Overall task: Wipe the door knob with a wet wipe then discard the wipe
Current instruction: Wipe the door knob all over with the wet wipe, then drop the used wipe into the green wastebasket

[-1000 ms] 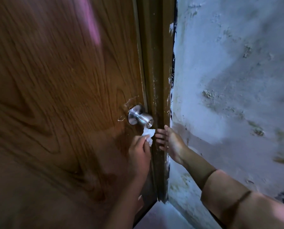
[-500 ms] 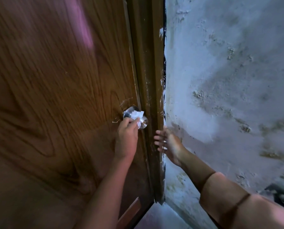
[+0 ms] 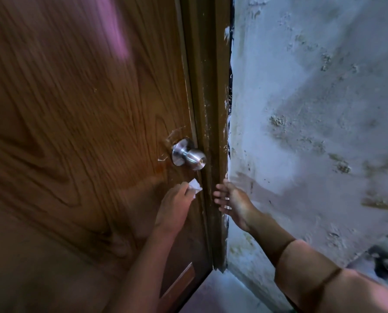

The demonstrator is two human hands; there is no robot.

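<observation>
Steel knob (image 3: 188, 155) bare; left hand (image 3: 174, 207) pinching wipe (image 3: 195, 186) below it; right hand (image 3: 232, 201) spread on frame (image 3: 211, 132); advise wrapping the wipe fully round the knob.

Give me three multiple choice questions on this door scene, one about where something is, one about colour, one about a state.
1. Where is the wipe?
A. just below the knob
B. above it
C. on the floor

2. What colour is the knob?
A. black
B. silver
C. red

3. What is the right hand doing?
A. gripping the knob
B. holding the wipe
C. spread open beside the door frame, holding nothing

Answers: 1 A, the left hand pinches it under the knob. 2 B, it shines like metal. 3 C, its fingers are splayed and empty.
</observation>
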